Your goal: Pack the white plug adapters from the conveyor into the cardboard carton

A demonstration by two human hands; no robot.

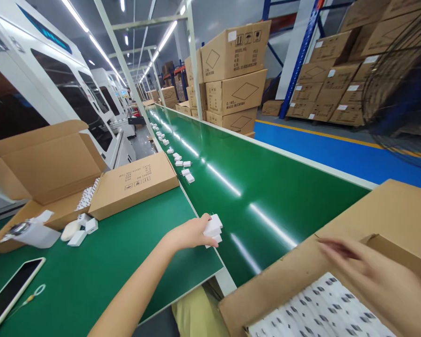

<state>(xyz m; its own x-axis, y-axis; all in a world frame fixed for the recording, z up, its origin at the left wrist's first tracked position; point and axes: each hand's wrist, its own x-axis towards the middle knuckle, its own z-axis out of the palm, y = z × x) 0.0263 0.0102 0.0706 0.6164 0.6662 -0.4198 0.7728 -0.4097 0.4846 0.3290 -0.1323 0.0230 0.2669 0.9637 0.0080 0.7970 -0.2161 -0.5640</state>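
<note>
My left hand is closed around a small stack of white charger plugs, held over the border between the green table and the green conveyor belt. Metal prongs stick out at the top of the stack. On the right, my right hand, a little blurred, is over an open cardboard box; its fingers are stretched out near the box's far wall, and I see nothing in them. Inside that box, white chargers stand in tight rows with their prongs up.
Loose white plugs lie along the left side of the conveyor belt. On the left table are a cardboard carton, an open box, several plugs and a phone. Stacked cartons stand beyond the belt.
</note>
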